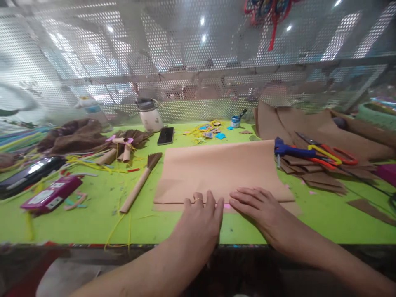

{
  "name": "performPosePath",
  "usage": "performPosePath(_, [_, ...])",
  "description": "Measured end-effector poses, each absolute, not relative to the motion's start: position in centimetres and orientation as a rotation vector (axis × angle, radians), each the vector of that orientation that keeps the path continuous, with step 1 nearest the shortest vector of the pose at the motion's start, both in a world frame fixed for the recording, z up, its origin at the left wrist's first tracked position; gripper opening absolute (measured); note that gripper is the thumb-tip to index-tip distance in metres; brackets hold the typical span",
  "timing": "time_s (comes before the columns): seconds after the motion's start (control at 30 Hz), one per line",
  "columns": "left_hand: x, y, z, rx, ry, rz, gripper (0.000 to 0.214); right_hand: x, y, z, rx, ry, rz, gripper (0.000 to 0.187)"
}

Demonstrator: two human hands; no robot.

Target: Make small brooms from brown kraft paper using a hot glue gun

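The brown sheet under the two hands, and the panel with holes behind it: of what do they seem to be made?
The brown sheet looks like matt paper: it is thin and holds a straight fold. The panel is probably metal, finish hard to judge: grey and flat, with regular small holes; plastic remains possible.

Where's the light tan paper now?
In the head view, the tan paper lies centrally, touched by the left hand and right hand, between the fringed roll and the blue tool.
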State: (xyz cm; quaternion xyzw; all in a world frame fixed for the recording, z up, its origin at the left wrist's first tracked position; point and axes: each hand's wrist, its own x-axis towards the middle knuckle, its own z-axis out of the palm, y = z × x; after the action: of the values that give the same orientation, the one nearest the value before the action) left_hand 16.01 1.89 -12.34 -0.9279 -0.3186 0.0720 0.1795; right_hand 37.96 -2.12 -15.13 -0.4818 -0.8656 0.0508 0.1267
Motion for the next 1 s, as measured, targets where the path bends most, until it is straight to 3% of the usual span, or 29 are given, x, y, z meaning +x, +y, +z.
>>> performPosePath(0.23, [15.5, 1.9, -12.1, -2.646, -0.915, 0.185, 0.052, 37.9, -2.1, -15.2, -1.394, -2.541, 0.063, 0.056])
performPosePath(0.43, [14.2, 2.1, -12.0, -2.622, -0.777, 0.173, 0.042, 38.3, -2.2, -15.0, -1.383, -2.537, 0.039, 0.047])
performPosePath(0.9, [13.1, 1.9, -10.9, -2.634, -0.997, 0.177, 0.042, 38.9, -2.6, -14.5, -1.423, -2.492, 0.046, 0.042])
performPosePath(1.0, [12.2, 2.2, -10.9, -2.650, -1.029, 0.150, 0.034, 38.7, -2.6, -14.4, -1.424, -2.489, 0.038, 0.041])
